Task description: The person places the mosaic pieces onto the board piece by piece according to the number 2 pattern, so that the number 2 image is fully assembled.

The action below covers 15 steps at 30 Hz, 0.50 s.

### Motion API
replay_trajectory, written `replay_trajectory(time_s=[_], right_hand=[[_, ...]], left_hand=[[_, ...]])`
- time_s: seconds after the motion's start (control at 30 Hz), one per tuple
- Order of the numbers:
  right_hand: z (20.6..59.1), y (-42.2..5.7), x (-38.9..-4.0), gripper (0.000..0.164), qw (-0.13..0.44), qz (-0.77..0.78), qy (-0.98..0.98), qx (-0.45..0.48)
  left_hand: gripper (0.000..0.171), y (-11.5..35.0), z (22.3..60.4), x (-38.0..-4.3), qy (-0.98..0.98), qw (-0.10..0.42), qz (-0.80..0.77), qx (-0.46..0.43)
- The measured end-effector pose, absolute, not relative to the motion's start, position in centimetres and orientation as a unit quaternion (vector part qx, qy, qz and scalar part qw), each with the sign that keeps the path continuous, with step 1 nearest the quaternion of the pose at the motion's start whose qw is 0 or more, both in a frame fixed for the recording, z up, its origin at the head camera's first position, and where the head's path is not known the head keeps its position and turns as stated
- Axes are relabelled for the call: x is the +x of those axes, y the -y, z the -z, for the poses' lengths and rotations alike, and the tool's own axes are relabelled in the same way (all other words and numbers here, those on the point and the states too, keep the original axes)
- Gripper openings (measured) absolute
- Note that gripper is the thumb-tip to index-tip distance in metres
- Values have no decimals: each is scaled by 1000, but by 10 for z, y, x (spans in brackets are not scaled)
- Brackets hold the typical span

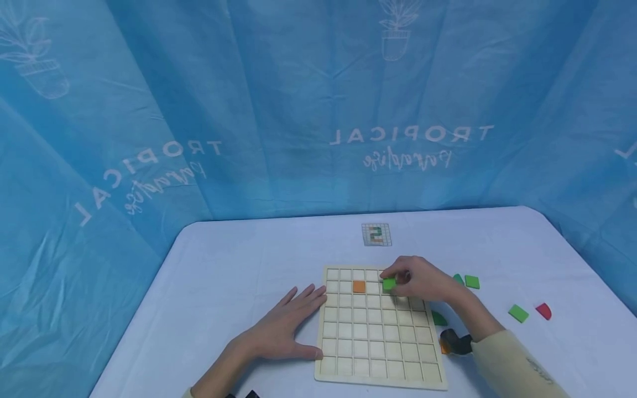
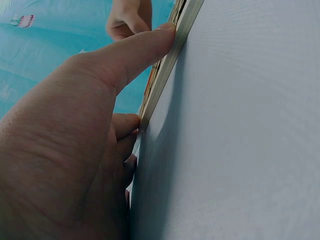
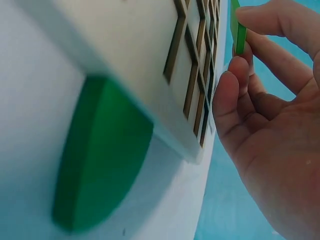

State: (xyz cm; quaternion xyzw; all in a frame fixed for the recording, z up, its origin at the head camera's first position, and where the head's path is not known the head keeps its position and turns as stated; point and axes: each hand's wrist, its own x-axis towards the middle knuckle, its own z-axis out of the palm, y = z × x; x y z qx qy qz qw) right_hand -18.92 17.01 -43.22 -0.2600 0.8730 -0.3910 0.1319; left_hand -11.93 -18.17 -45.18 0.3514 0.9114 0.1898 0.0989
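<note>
A pale wooden grid board (image 1: 375, 386) lies on the white table, an orange square tile (image 1: 359, 286) in one cell of its second row. My left hand (image 1: 286, 326) is spread flat at the board's left side, thumb and fingertips touching the edge; the left wrist view shows the thumb (image 2: 145, 47) against the rim. Over the upper right part of the board, my right hand (image 1: 423, 279) pinches a light green square tile (image 1: 389, 284) between thumb and fingers. In the right wrist view that tile (image 3: 240, 37) stands tilted above the grid.
Right of the board lie green square tiles (image 1: 518, 313), a red quarter-round piece (image 1: 544, 310) and a dark green curved piece (image 1: 439, 319) beside the board's edge. An orange piece (image 1: 444, 347) is partly hidden by the wrist camera. A small pattern card (image 1: 376, 235) lies behind the board.
</note>
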Motion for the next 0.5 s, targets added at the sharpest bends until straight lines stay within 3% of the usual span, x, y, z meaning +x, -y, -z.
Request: replay_trajectory(time_s=[0.5], right_hand=[[434, -142, -193, 31, 142, 371, -873, -282]], left_hand=[[103, 183, 455, -120, -913, 102, -186, 348]])
